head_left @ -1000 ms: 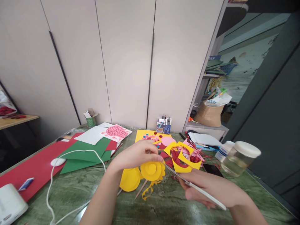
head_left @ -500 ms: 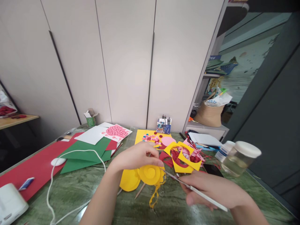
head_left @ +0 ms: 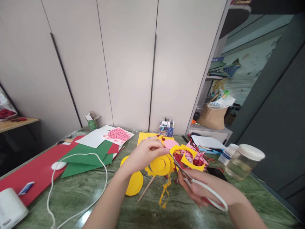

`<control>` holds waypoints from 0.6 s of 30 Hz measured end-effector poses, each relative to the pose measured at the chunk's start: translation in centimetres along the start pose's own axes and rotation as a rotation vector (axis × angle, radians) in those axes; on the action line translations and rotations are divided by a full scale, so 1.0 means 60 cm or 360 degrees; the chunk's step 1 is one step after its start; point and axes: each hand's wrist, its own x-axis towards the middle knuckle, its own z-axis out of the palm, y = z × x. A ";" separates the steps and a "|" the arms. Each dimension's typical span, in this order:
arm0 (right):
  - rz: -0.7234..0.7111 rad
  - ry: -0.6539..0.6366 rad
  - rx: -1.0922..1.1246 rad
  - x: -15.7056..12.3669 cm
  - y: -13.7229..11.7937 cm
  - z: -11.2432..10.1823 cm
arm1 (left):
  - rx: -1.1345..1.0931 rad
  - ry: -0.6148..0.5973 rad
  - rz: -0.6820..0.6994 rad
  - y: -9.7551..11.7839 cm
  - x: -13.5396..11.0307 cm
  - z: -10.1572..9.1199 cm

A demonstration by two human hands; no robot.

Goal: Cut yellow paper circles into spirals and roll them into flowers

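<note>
edge-trimming looks to be the step in hand: the left hand pinches the yellow disc above the table, while the right hand's fingers are curled round the scissors, blades at the disc's rim. a strip dangles below — the next snip calls for a steady pinch, fingertips clear.

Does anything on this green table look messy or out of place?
Two things. A ragged yellow strip trails beneath the coiled yellow paper piece in the left hand, looking like an offcut. And a white cable sprawls in a loose loop across the green sheets, where it might snag. I see no spill.
</note>
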 end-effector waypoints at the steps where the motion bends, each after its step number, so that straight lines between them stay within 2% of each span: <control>1: -0.0034 0.0004 0.0072 0.003 -0.002 0.003 | -0.0014 0.0076 0.0011 0.000 0.002 0.005; 6: -0.0205 0.0047 0.0226 0.016 -0.010 0.010 | -0.0123 0.0421 0.0032 -0.005 0.010 0.038; 9: -0.0226 0.0063 0.0229 0.018 -0.010 0.010 | -0.0163 0.0613 0.0043 -0.005 0.012 0.053; 11: -0.0223 0.0090 0.0225 0.018 -0.009 0.010 | -0.0186 0.0639 0.0041 -0.005 0.011 0.058; 18: -0.0173 0.0181 0.0218 0.010 -0.008 0.010 | -0.0174 0.0521 -0.0016 -0.008 0.013 0.052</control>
